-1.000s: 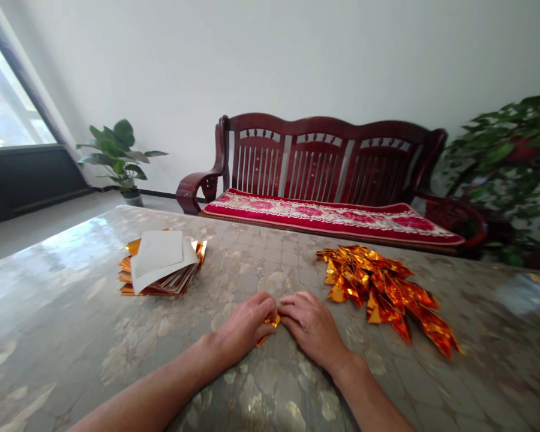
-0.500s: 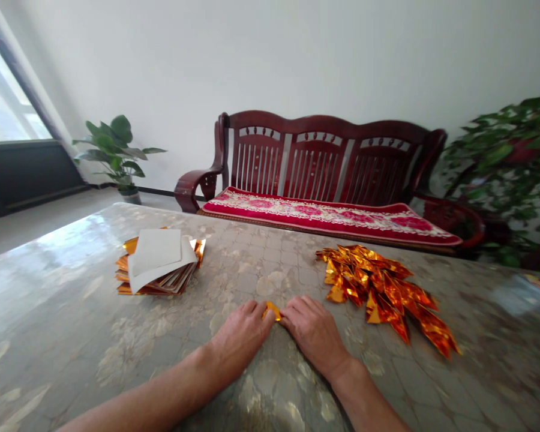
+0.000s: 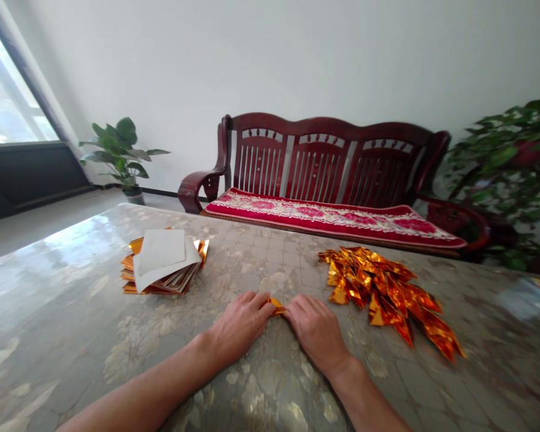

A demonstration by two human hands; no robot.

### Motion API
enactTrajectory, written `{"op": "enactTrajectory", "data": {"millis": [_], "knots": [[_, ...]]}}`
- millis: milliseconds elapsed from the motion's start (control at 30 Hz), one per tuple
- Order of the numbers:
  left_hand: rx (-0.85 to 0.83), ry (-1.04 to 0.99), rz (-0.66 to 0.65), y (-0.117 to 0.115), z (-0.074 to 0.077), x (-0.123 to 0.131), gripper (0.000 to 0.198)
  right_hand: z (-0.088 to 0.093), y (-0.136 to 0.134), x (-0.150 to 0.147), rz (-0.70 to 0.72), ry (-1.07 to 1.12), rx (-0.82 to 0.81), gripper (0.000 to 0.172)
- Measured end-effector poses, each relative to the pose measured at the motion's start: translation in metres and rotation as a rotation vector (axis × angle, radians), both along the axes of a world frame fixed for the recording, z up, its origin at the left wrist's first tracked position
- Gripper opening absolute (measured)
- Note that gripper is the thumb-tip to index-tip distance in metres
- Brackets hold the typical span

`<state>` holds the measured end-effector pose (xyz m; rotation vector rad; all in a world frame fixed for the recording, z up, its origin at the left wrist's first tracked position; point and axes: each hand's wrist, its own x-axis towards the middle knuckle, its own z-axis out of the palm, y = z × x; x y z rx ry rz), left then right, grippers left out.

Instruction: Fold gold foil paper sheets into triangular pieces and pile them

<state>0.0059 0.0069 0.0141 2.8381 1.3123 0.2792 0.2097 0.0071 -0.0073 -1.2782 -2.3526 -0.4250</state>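
both hands rest nearly together on the table (image 3: 58,306), the left hand (image 3: 239,329) and right hand (image 3: 315,333) closed from either side on a small folded foil piece (image 3: 276,306), which sits between their fingertips just above the tabletop, its ends partly hidden by the fingers. the surface looks glossy, so this light piece might skid if one side eases its pressure before the other, and pinching too hard could crease or tear the thin foil at its corners. toward the far left, a window (image 3: 9,78) and a potted plant (image 3: 121,150) lie beyond the table's edge. nearer, a stack (image 3: 162,281) of gold foil sheets lies under white paper (image 3: 162,252), its edges loosely fanned, so a careless sweep of the left forearm could push it askew. right of the hands, a pile (image 3: 384,297) of folded foil lies near the right hand, where a wide move of that hand might scatter the pieces. behind it stands a dark wooden bench (image 3: 324,156) with a red cushion (image 3: 328,219).
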Motion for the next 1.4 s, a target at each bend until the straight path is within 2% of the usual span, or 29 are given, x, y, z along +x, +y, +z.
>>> {"op": "enactTrajectory", "data": {"millis": [167, 300, 433, 500, 600, 800, 967, 1133, 1267, 1400], "knots": [[0.022, -0.062, -0.053, 0.007, -0.002, -0.004, 0.018, 0.000, 0.002, 0.001, -0.036, 0.062, -0.032, 0.024], [0.043, -0.155, -0.039, 0.010, -0.001, -0.005, 0.020, 0.002, 0.001, 0.002, -0.047, 0.183, -0.069, 0.031], [-0.010, -0.279, 0.032, 0.010, -0.002, -0.005, 0.030, 0.008, -0.004, 0.005, 0.079, 0.360, -0.019, 0.023], [-0.063, -0.349, 0.056, 0.010, -0.005, -0.004, 0.030, 0.011, -0.005, 0.007, 0.154, 0.375, -0.005, 0.021], [-0.138, -0.403, 0.066, 0.011, -0.008, -0.003, 0.029, 0.011, -0.004, 0.009, 0.189, 0.377, -0.024, 0.016], [-0.157, -0.380, 0.042, 0.012, -0.010, -0.005, 0.026, 0.006, -0.002, 0.011, 0.203, 0.412, -0.091, 0.009], [-0.034, -0.356, -0.039, 0.012, -0.009, -0.009, 0.031, 0.005, -0.001, 0.014, 0.181, 0.455, -0.150, 0.010], [0.074, -0.320, -0.102, 0.009, -0.006, -0.007, 0.027, 0.006, -0.003, 0.012, 0.151, 0.466, -0.205, 0.014], [0.068, -0.304, -0.098, 0.007, -0.008, -0.006, 0.025, 0.005, -0.004, 0.011, 0.138, 0.477, -0.229, 0.015], [-0.008, -0.346, -0.065, 0.008, -0.010, -0.006, 0.027, 0.005, -0.006, 0.010, 0.147, 0.451, -0.227, 0.016]]}}
